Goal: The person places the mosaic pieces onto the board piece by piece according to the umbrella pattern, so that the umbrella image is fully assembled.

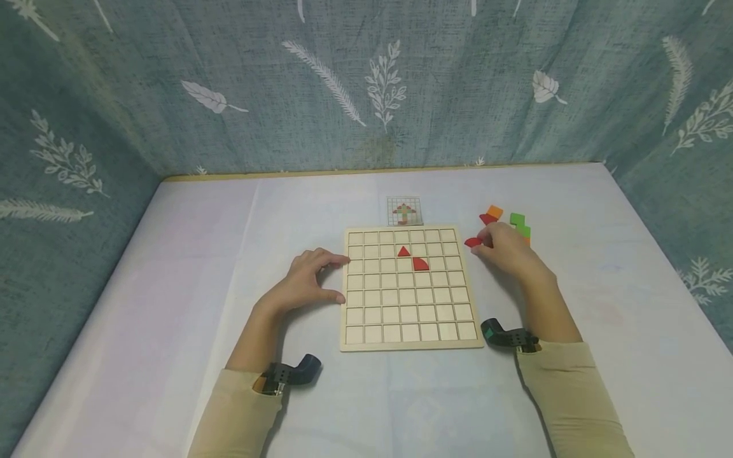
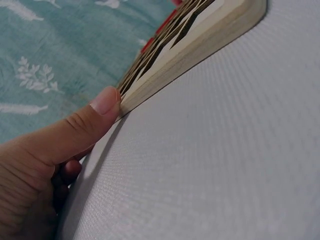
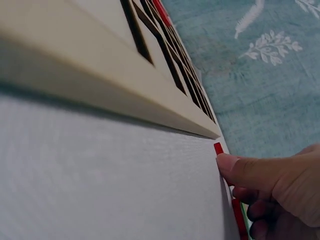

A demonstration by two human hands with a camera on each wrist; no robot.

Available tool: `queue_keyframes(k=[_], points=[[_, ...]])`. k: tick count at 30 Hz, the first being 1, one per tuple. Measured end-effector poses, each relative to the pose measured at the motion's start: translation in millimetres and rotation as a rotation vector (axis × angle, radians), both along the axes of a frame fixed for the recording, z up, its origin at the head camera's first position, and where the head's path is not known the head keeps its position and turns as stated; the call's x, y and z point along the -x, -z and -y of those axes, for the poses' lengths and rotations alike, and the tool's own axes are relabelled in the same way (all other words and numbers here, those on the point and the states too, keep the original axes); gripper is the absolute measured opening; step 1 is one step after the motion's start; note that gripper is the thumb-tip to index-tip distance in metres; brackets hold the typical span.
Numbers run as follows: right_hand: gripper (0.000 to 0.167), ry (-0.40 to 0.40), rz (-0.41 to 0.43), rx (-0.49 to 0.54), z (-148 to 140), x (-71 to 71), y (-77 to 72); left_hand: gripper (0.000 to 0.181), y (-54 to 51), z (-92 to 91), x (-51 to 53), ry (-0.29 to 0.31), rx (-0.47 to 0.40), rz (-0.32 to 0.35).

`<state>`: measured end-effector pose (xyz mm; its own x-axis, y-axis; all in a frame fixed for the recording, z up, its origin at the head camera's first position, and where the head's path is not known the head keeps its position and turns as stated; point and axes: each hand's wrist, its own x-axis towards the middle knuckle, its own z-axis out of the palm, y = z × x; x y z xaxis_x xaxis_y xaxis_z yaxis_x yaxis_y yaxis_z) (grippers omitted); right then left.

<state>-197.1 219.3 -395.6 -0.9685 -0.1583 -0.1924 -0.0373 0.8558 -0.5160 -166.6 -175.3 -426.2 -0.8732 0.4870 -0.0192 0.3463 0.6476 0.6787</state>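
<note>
A square wooden grid board (image 1: 412, 347) lies on the table, with a red triangle (image 1: 403, 252) and a red quarter-circle piece (image 1: 420, 264) in its upper cells. My left hand (image 1: 303, 280) touches the board's left edge with thumb and forefinger spread apart; in the left wrist view the thumb (image 2: 82, 125) rests against the wooden rim. Right of the board, my right hand (image 1: 506, 251) pinches a red piece (image 1: 473, 242) with a curved edge. The right wrist view shows the thumb on this red piece (image 3: 218, 148), just off the board's corner; its full outline is hidden.
Beyond the board lies a small pattern card (image 1: 404, 211) with a coloured figure on a grid. Around the right fingers are loose pieces: an orange one (image 1: 495, 212), a red one (image 1: 488, 219) and green ones (image 1: 517, 219). A leaf-patterned curtain (image 1: 343, 95) stands behind the table.
</note>
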Motion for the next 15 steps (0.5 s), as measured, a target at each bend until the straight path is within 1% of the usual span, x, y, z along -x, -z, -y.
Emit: queue_keyframes(k=[2, 4, 7, 11, 15], points=[[0.032, -0.005, 0.007, -0.001, 1.6, 0.8, -1.1, 0.073, -1.5, 0.8, 0.9, 0.001, 0.0, -0.002], [0.03, -0.021, -0.011, -0.001, 2.5, 0.8, -2.2, 0.073, -2.1, 1.4, 1.8, 0.002, -0.004, -0.003], [0.03, -0.036, -0.034, 0.023, 4.9, -2.6, -6.6, 0.073, -0.2, 1.1, 1.7, 0.004, -0.012, 0.001], [0.035, -0.052, -0.02, 0.05, 14.5, -9.8, -19.8, 0.072, 2.7, -1.0, 0.5, 0.004, -0.011, 0.01], [0.035, -0.082, -0.01, 0.062, 31.1, -15.5, -36.7, 0.072, 0.9, -0.7, 1.1, -0.006, -0.007, 0.002]])
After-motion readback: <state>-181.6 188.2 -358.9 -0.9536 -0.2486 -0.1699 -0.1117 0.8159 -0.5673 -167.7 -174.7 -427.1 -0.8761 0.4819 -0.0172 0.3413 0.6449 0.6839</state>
